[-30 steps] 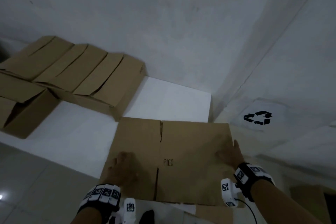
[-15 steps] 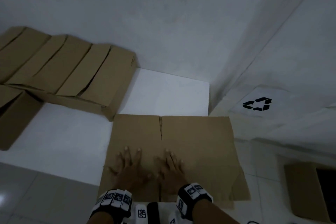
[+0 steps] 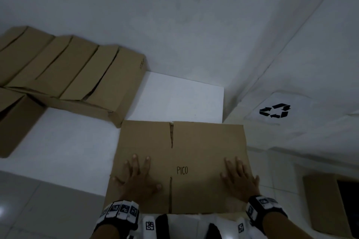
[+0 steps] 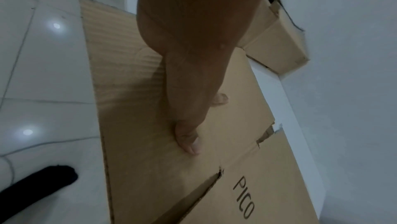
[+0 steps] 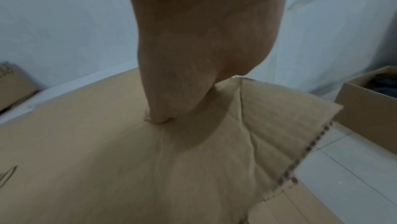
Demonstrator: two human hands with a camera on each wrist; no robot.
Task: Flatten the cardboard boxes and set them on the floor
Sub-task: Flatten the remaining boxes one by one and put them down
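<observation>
A flattened brown cardboard box (image 3: 194, 141) marked PICO lies in front of me, partly on a low white platform (image 3: 174, 99) and partly over the floor. My left hand (image 3: 136, 176) presses flat on its left half with fingers spread. My right hand (image 3: 239, 176) presses flat near its right edge. In the left wrist view the left hand (image 4: 189, 92) lies on the cardboard (image 4: 150, 168) beside a flap slit. In the right wrist view the right hand (image 5: 171, 105) bears down on the cardboard (image 5: 107, 168), whose right flap (image 5: 285, 125) tilts up a little.
Several assembled cardboard boxes (image 3: 77, 75) lean in a row on the platform at the left, against the wall. An open box (image 3: 334, 203) stands on the tiled floor at the right. A white sheet with a recycling symbol (image 3: 274, 110) lies beyond it.
My right hand went from the box's right edge to the middle beside the left hand, then slid back out to the right. The left hand stayed pressing on the left half.
</observation>
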